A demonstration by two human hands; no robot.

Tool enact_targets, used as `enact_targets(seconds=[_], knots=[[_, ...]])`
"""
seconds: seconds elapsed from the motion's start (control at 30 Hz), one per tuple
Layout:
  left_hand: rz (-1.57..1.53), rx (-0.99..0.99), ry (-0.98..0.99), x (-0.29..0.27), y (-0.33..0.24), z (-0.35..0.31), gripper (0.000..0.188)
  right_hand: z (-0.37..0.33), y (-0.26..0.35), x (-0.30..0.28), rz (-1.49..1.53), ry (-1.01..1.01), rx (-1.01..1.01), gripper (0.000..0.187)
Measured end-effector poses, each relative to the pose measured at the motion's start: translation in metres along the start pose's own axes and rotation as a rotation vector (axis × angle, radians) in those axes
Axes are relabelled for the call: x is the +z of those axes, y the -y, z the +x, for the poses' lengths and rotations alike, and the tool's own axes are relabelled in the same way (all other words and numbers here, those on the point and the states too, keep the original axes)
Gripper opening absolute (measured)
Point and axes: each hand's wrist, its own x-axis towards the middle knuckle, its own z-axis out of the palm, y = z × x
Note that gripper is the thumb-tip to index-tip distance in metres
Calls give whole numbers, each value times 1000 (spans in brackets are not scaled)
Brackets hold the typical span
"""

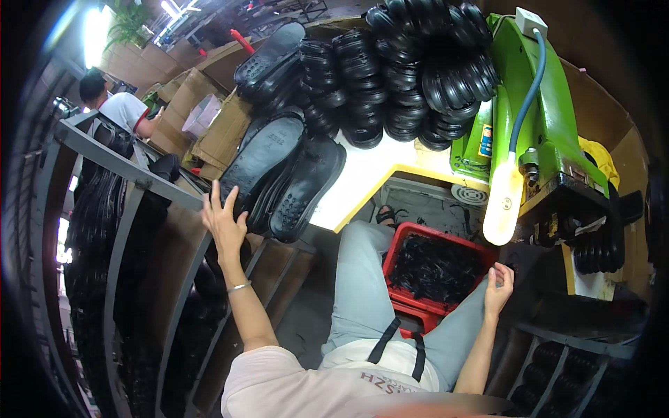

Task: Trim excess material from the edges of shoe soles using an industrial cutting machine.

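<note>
My left hand (224, 219) is open, its fingers spread at the near left edge of a stack of black shoe soles (268, 150). The fingertips overlap the stack's edge; whether they press on it I cannot tell. Against that stack leans another black sole (306, 188) with round studs at its near end. My right hand (499, 289) is over my right knee, beside the red bin (454, 305). Its fingers are curled and pressed together; anything between them is hidden. Black rubber trimmings (439, 272) fill much of the bin.
Coiled bundles of black soles (411, 70) crowd the back of the white table (362, 171). A green machine (536, 104) with a lit lamp (503, 205) stands at right. Metal racks (129, 167) holding black pieces flank me. Another person (118, 104) sits far left.
</note>
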Motion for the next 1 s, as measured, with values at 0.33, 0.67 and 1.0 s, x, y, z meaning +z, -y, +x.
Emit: enact_targets(seconds=[0.33,0.67,1.0], knots=[[-410,222,-336,-36,-36,-6,28,-30,4,22,194,153,191,13],[-1454,-50,761,-20,-207,-83,31,-2,99,22,1065,59,151,101],[-1714,228,847,-19,-305,-71,48,30,98,-65,900,-220,-14,32]])
